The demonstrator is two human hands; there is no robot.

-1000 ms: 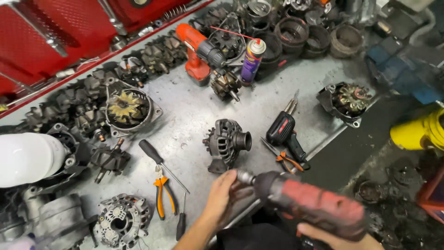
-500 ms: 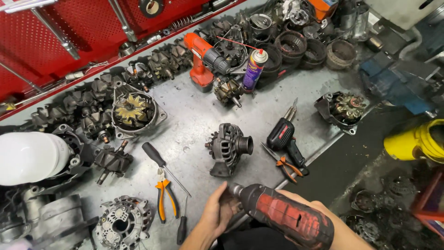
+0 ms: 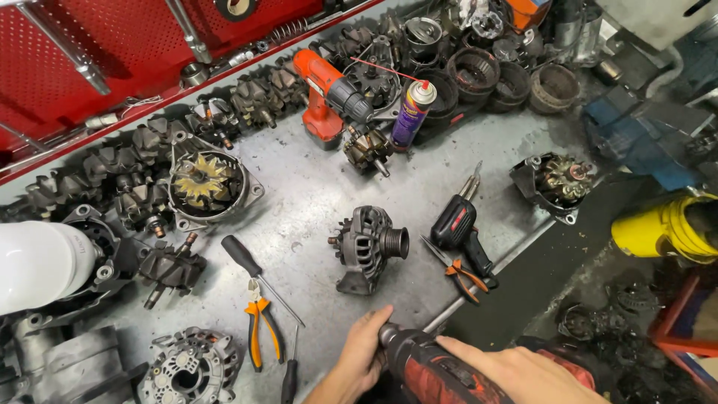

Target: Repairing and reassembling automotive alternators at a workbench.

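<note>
A red and black power tool lies low at the bottom edge of the view, its round nose pointing up and left toward the middle of the grey metal worktop. The left hand is cupped around that nose from the left, fingers curled onto its front end. The right hand lies over the tool's body from the right, fingers stretched along the top and gripping it; the palm side is hidden, so how tightly it is closed cannot be told.

Just above the tool's nose, apart from it, an alternator rests on the worktop with its ribbed pulley facing right. To its right lies a black soldering gun, with small orange-handled cutters against it. Left of the left hand are orange-handled pliers, a black-handled screwdriver and a second small screwdriver.

Farther up, a red cordless drill lies beside a purple spray can with a red straw. An open alternator housing showing yellowish windings sits at the left, and another housing half at the right edge of the worktop. Rotors and stators line the back, below a red perforated panel. A yellow container stands off the worktop at the right.
</note>
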